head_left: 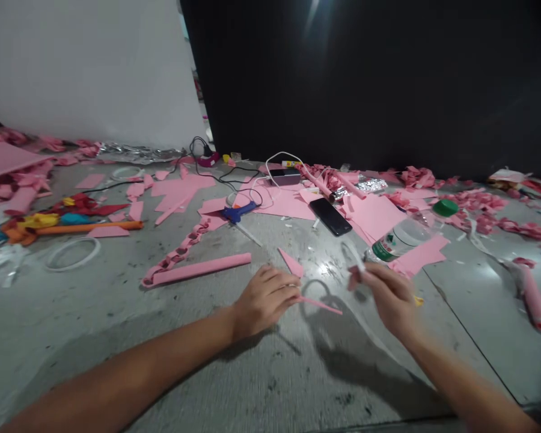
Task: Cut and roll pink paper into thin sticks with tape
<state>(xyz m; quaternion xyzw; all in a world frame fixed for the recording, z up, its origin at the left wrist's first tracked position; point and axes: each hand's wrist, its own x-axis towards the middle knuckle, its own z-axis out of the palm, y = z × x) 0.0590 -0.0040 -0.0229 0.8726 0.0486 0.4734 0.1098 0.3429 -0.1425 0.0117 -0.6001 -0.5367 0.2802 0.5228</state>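
Observation:
My left hand [267, 300] is closed, its fingers pinching a narrow pink paper strip [321, 305] whose thin end sticks out to the right. My right hand [390, 296], a little blurred, pinches a thin white strip [355, 255] that looks like tape. A pale length of it curls above the fingers, and another seems to trail below the hand. Just beyond my left hand lies a pink paper triangle [291, 263]. Left of that hand is a rolled pink paper tube [202, 268], with a folded pink paper chain [183, 249] touching its left end.
Farther back are a blue glue gun [240, 211], a black phone [330, 216] and a clear bottle with a green cap [445, 208]. A white tape ring [73, 254] and an orange stick [90, 227] lie left. Pink scraps and cables spread before the black panel [369, 84].

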